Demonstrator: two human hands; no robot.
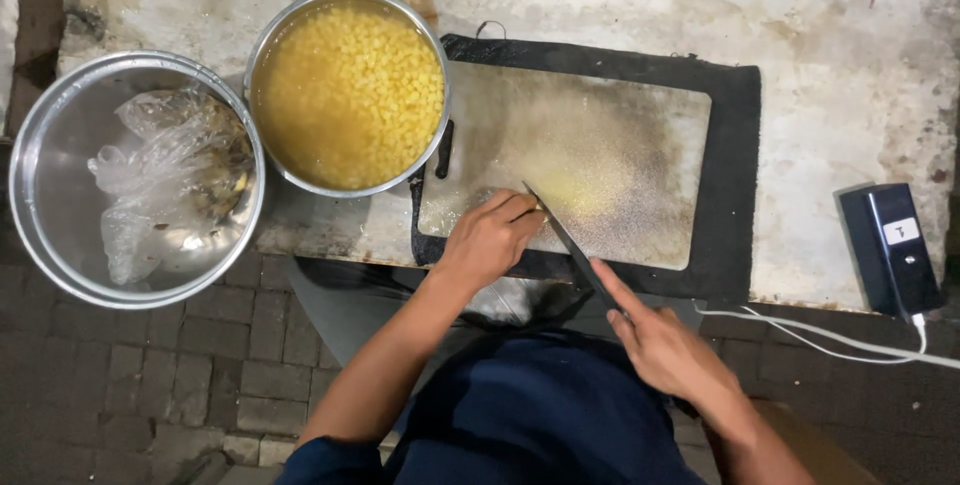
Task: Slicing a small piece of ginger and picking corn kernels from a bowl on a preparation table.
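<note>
My right hand (668, 345) grips the handle of a dark knife (562, 235), forefinger stretched along its spine. The blade angles up to the left, its tip over the near left part of a pale cutting board (620, 145). My left hand (490, 237) rests on the board's near edge, fingers curled, fingertips touching the blade. A faint yellow smear marks the board's middle. Whether anything lies under my left fingers is hidden. The board sits on a black mat (735, 175).
A metal pot (348, 93) of yellow cubes in liquid stands left of the board. A large metal bowl (60, 195) holding crumpled clear plastic overhangs the stained table's left edge. A dark power bank (890, 245) with a white cable lies at the right.
</note>
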